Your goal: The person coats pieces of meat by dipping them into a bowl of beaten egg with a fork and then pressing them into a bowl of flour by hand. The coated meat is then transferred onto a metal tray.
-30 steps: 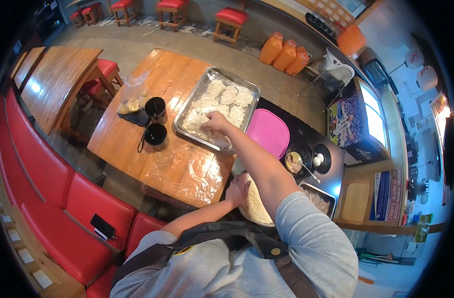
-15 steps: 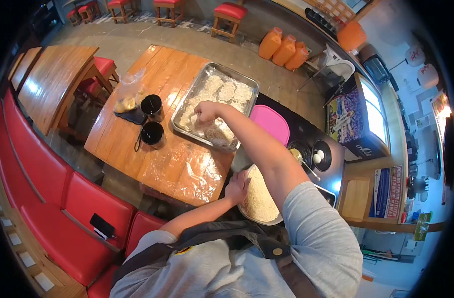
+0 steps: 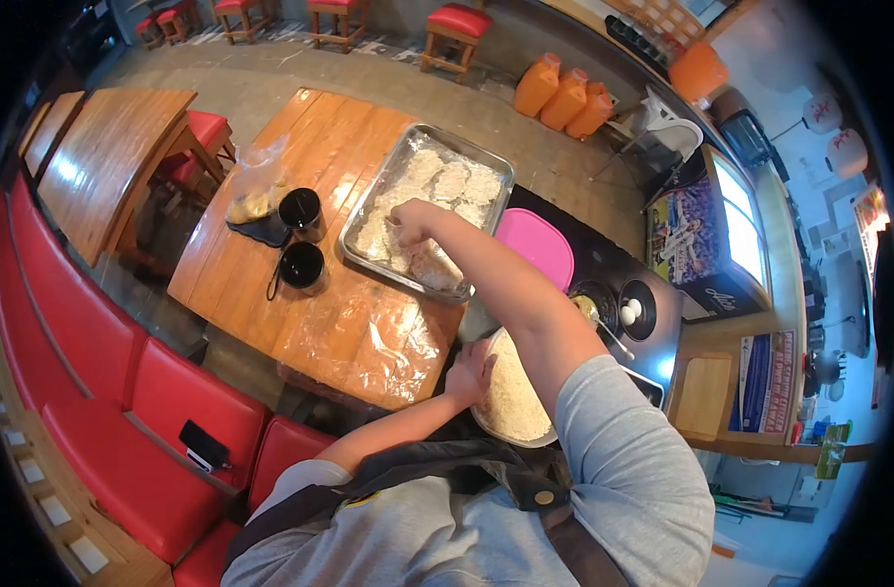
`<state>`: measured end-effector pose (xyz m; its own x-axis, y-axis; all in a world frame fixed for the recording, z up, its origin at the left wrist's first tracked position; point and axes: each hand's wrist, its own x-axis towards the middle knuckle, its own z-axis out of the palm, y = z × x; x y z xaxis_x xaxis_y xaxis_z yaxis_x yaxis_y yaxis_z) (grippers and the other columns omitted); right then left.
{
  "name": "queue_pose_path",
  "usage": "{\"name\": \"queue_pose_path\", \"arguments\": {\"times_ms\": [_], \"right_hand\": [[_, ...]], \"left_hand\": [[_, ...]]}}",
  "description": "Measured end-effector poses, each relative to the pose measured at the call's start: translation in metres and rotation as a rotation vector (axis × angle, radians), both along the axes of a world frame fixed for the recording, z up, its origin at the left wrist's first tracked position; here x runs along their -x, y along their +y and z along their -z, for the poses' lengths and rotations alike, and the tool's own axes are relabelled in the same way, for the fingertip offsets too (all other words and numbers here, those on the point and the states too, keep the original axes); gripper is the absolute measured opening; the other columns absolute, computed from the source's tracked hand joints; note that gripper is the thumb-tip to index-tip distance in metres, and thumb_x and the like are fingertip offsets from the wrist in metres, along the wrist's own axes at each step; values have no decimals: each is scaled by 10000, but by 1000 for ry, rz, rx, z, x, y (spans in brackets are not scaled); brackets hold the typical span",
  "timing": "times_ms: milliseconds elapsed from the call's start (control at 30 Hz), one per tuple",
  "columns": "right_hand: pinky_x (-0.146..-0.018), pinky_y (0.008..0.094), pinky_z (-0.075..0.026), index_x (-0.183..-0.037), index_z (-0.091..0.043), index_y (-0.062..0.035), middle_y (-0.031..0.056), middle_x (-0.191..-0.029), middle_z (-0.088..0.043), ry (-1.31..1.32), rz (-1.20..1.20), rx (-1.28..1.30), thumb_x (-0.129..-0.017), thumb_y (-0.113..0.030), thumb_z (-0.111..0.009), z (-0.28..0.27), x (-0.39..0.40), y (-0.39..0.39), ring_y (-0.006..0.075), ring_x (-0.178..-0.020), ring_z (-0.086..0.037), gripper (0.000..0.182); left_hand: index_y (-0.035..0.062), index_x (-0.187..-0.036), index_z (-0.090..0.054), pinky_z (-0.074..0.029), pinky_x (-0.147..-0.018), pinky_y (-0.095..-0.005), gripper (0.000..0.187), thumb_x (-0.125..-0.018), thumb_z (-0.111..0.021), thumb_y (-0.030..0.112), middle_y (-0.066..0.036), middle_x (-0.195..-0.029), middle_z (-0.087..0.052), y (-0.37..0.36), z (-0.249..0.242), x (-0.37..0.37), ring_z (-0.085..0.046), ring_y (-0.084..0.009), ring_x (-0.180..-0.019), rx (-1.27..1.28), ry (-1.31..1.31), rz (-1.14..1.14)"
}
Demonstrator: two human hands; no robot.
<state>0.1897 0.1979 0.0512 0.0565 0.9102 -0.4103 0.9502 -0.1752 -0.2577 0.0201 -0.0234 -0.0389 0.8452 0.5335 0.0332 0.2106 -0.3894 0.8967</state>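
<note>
A metal tray (image 3: 353, 256) on the wooden table (image 3: 222, 293) holds several flat pieces coated in pale crumbs (image 3: 453, 180). My right hand (image 3: 411, 223) reaches into the tray, fingers bent down over the coated pieces; whether it grips one is hidden. Nearer my body, a round bowl of pale crumbs (image 3: 513, 396) stands partly under my right arm. My left hand (image 3: 469, 374) rests on the bowl's left rim, its fingers apart over the edge.
Two black cups (image 3: 301, 265) and a plastic bag (image 3: 255, 186) stand left of the tray. To its right are a pink lid (image 3: 535, 247), a bowl with a utensil (image 3: 592, 308) and a black dish with eggs (image 3: 635, 308). Red seating (image 3: 143, 455) lines the left.
My right hand has shifted very slightly within the tray, its fingers now lower over the coated pieces. My left hand has stayed at the bowl's rim.
</note>
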Motion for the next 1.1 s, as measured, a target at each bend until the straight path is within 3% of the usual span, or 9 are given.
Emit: {"name": "queue_pose_path", "arguments": {"times_ms": [167, 233, 367, 433, 533, 767, 867, 933, 1100], "right_hand": [[-736, 370, -497, -982, -638, -90, 142, -936, -638, -82, 81, -93, -579, -264, -665, -24, 6, -22, 278, -879, -614, 440], [-732, 369, -502, -968, -647, -73, 138, -927, -643, -156, 249, 190, -571, -288, -687, -31, 2, -31, 276, -869, -619, 453], [-725, 367, -505, -928, -657, -52, 141, -913, -648, -116, 178, 234, -553, -310, -709, -12, 0, -69, 281, -847, -625, 458], [-705, 353, -496, -841, -667, -49, 168, -799, -646, -67, 212, 14, -537, -350, -736, -3, 3, -83, 303, -795, -625, 433], [-711, 355, -502, -913, -664, -79, 150, -884, -650, -6, 139, 94, -535, -281, -720, 7, -3, -82, 298, -813, -625, 432], [-664, 358, -496, -917, -659, -96, 151, -844, -649, 192, 146, 129, -546, -222, -696, 11, -23, -75, 275, -765, -629, 394], [-648, 340, -484, -932, -652, -97, 106, -815, -647, 61, 10, 109, -562, -185, -684, 0, -26, -65, 265, -760, -612, 382], [-657, 351, -485, -979, -641, -113, 79, -849, -650, -55, -98, 240, -575, -160, -668, -6, -19, -56, 253, -812, -615, 407], [-680, 390, -488, -968, -646, -154, 62, -936, -642, -229, -55, 392, -593, -122, -654, -12, -4, -55, 249, -890, -605, 377]], "left_hand": [[43, -1152, -415, -433, -777, -472, 352, -893, -424, 281, -213, -1074, -473, 2, -5, 0, -499, -403, -940, 44, 86, 19], [45, -1153, -415, -431, -786, -472, 351, -889, -430, 276, -210, -1076, -473, 2, -6, 0, -495, -400, -953, 57, 89, 11], [47, -1167, -419, -413, -833, -462, 359, -879, -447, 259, -195, -1097, -468, 2, -11, 1, -476, -383, -1007, 59, 143, 27], [45, -1174, -422, -405, -852, -454, 358, -875, -442, 241, -189, -1114, -459, 3, -11, -1, -465, -378, -1030, 73, 152, 35], [64, -1152, -438, -383, -862, -465, 335, -883, -435, 264, -187, -1083, -469, 1, -11, -1, -458, -378, -1033, 102, 141, 0], [47, -1149, -434, -419, -823, -465, 340, -880, -440, 256, -194, -1092, -461, 1, -9, -2, -474, -388, -1009, 52, 149, 8], [55, -1151, -434, -421, -819, -466, 342, -879, -443, 261, -194, -1093, -463, 1, -8, -2, -476, -390, -1006, 41, 147, 10], [61, -1152, -433, -420, -822, -467, 342, -876, -449, 262, -193, -1092, -467, 0, -9, -2, -477, -391, -1005, 38, 149, -2], [58, -1151, -431, -418, -821, -467, 344, -875, -453, 263, -194, -1092, -470, 1, -11, -1, -477, -394, -1003, 53, 118, -4]]}}
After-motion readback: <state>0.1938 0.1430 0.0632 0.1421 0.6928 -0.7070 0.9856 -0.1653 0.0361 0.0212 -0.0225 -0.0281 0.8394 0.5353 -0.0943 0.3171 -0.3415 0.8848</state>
